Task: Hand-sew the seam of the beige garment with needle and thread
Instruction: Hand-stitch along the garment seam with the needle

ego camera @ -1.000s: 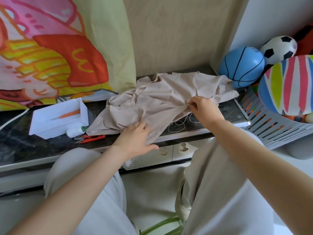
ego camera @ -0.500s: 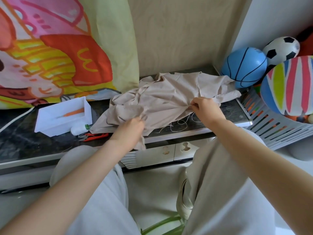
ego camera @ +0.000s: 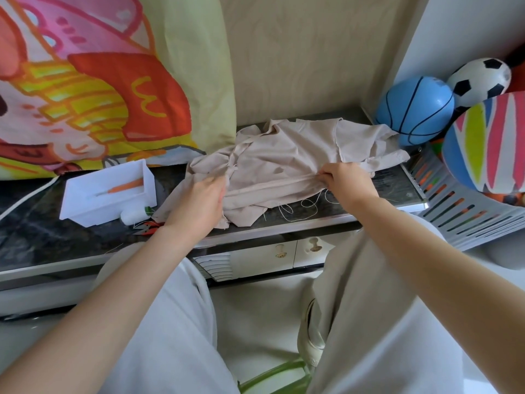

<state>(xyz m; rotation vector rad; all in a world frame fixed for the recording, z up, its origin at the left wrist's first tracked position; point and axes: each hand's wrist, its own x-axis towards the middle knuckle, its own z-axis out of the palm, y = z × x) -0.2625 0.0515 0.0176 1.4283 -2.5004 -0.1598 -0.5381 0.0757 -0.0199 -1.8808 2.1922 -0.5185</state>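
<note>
Head view, looking down past the person's knees, gives me the dark table (ego camera: 56,231) with the beige garment (ego camera: 284,155) crumpled across its middle and right part, one corner reaching almost to the near edge. I see the left hand (ego camera: 199,200) at the garment's left side, its fingers (ego camera: 217,182) curled into the cloth and gripping a bunch of it. The right hand (ego camera: 348,182) is further right, its fingers (ego camera: 324,175) pressed together and pinching the end of a long folded seam that runs taut between the two hands. I cannot tell whether a needle is in that pinch. A loose pale thread (ego camera: 287,216) loops on the table on the near side of the garment, under the right hand. Left of the garment sits a white tray (ego camera: 85,214) with an orange tool (ego camera: 125,186) lying in it. A white spool (ego camera: 132,218) lies just beside the tray's near right corner, and red snips (ego camera: 149,229) are just beside the spool. Right of the table stands a grey basket (ego camera: 466,217), with a blue ball (ego camera: 416,109), a soccer ball (ego camera: 480,78) and a striped ball (ego camera: 488,143) piled at it.
</note>
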